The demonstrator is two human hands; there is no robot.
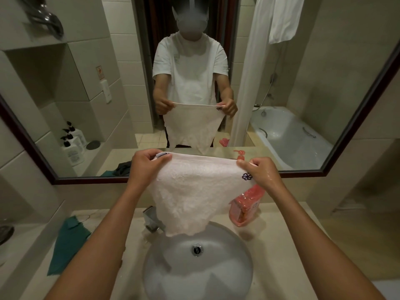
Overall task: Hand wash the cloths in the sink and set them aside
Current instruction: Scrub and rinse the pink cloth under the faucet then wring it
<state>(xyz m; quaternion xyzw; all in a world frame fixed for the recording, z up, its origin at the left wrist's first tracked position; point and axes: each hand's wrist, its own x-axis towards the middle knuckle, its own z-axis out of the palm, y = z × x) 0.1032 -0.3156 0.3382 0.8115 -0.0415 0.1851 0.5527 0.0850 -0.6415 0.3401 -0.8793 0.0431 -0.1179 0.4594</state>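
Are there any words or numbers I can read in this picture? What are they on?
No text here can be read.
Tag on the white cloth, by the left hand: print too small.
Purple flower mark by the right hand: a picture, no letters.
Pink bottle: label blurred.
White pump bottles in the mirror: labels too small.
Small sign on the tiled wall in the mirror: only an orange mark, unreadable.

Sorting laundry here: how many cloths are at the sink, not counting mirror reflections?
2. The white cloth is held up over the sink by the left hand and right hand. The teal cloth lies on the counter, left. Others may be hidden.
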